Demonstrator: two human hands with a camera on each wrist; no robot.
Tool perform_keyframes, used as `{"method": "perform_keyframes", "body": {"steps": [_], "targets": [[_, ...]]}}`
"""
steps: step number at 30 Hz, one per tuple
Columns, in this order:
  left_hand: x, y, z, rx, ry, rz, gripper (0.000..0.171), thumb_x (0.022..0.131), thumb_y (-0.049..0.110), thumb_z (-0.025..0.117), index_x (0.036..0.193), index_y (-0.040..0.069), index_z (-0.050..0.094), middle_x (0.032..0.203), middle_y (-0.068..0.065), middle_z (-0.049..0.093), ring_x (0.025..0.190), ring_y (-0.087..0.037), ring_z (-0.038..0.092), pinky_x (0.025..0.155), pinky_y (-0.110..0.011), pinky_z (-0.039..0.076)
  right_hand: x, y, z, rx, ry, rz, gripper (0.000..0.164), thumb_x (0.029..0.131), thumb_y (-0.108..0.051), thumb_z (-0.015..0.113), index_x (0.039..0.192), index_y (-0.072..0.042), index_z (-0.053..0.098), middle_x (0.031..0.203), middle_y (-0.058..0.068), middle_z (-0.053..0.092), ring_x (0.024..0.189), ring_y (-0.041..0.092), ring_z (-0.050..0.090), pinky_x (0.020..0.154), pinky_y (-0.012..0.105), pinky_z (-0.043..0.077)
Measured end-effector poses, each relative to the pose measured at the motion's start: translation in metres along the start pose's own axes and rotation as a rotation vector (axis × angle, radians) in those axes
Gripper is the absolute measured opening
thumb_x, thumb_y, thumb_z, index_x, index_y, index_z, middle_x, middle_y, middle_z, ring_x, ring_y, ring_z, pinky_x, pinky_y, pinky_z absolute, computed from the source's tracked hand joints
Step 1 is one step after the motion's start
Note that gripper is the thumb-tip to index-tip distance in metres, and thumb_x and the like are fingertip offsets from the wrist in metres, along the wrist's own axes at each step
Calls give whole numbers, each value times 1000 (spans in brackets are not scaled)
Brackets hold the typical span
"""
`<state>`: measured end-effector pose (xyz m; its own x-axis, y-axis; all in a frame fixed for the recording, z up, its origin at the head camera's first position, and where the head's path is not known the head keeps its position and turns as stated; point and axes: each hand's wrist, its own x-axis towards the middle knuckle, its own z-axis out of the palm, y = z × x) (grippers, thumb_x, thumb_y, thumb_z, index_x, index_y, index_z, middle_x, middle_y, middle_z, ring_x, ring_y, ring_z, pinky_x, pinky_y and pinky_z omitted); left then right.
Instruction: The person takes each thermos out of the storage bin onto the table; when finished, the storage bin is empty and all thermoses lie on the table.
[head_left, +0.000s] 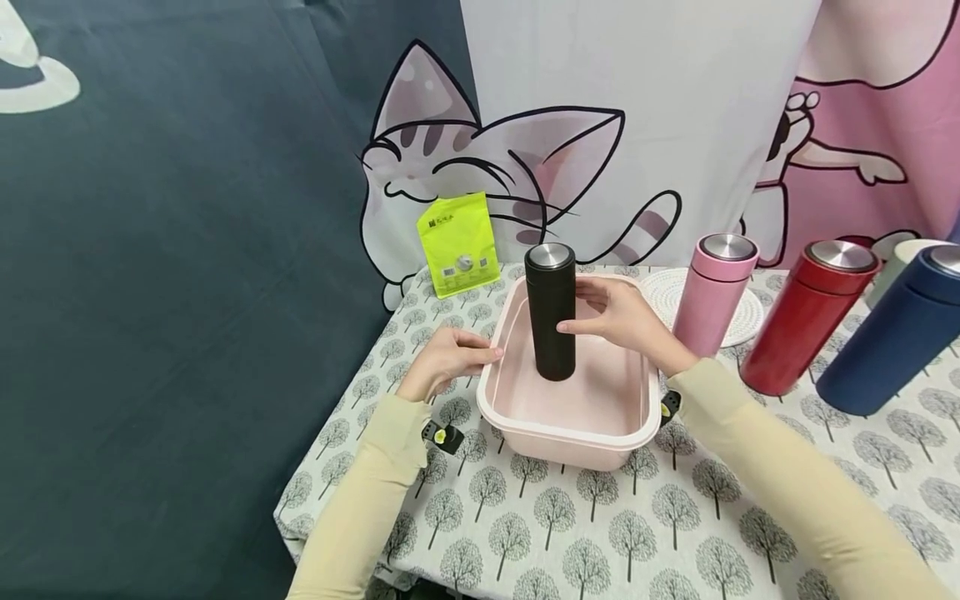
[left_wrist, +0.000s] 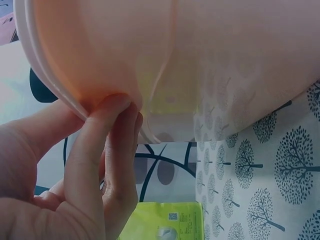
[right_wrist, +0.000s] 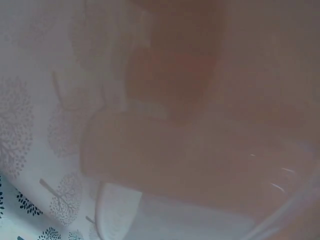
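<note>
A black thermos flask (head_left: 551, 321) with a silver lid stands upright inside a pale pink plastic basin (head_left: 573, 435). My right hand (head_left: 611, 312) grips the flask from its right side, thumb in front and fingers partly hidden behind it. At the basin's left rim, my left hand (head_left: 450, 358) pinches the edge between thumb and fingers. In the left wrist view, the fingers (left_wrist: 120, 150) press the outside of the translucent wall. The right wrist view looks through the basin wall and is blurred.
To the right stand a pink flask (head_left: 716, 296), a red flask (head_left: 810, 317) and a blue flask (head_left: 892, 333). A round white mat (head_left: 742, 321) lies behind the pink one. A lime green pouch (head_left: 459, 246) leans at the table's back left. Tree-patterned cloth (head_left: 555, 508) covers the table.
</note>
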<state>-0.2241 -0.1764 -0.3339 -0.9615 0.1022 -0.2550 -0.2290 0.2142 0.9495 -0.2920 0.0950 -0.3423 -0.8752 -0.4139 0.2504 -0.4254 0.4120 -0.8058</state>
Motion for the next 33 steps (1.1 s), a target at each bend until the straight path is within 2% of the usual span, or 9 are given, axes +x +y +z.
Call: {"method": "perform_keyframes", "body": {"steps": [8, 15, 19, 23, 28, 33], "targets": [[-2, 0, -1, -6, -2, 19, 33, 83, 3, 76, 111, -12, 66, 109, -25, 69, 83, -22, 74, 81, -32, 62, 5, -3, 4, -23, -87, 3, 87, 75, -34, 86, 145, -3, 43, 145, 18, 50, 134, 33, 48, 113, 44, 43], [-3, -1, -4, 12, 2, 17, 35, 85, 5, 75, 114, -12, 66, 113, -25, 69, 89, -24, 74, 83, -33, 62, 10, -5, 11, -93, -118, -35, 80, 80, -33, 82, 145, -6, 43, 138, 17, 57, 130, 31, 53, 110, 43, 46], [-3, -2, -5, 2, -7, 19, 36, 85, 4, 75, 115, -12, 65, 114, -26, 68, 92, -27, 73, 84, -33, 62, 10, -5, 14, -68, -106, -34, 76, 82, -27, 81, 144, -5, 43, 135, 18, 60, 126, 31, 57, 107, 41, 49], [-3, -2, -4, -6, -13, 6, 37, 85, 4, 75, 117, -12, 64, 116, -27, 67, 93, -28, 73, 84, -33, 62, 6, -6, 14, -56, -58, -27, 75, 79, -24, 84, 141, -4, 47, 130, 19, 63, 119, 33, 61, 103, 42, 53], [-3, -3, -2, -4, 10, 2, 37, 85, 5, 75, 116, -11, 64, 113, -26, 68, 91, -25, 74, 83, -31, 62, 2, -8, 12, -161, 33, -44, 69, 74, -27, 85, 132, -5, 55, 120, 16, 68, 109, 31, 67, 96, 43, 56], [-1, -4, 1, -23, 22, 15, 36, 84, 4, 76, 114, -12, 65, 109, -26, 69, 87, -24, 74, 82, -31, 62, -2, -6, 9, -201, 64, -38, 62, 73, -27, 85, 125, -5, 60, 113, 15, 71, 101, 29, 69, 91, 44, 58]]}}
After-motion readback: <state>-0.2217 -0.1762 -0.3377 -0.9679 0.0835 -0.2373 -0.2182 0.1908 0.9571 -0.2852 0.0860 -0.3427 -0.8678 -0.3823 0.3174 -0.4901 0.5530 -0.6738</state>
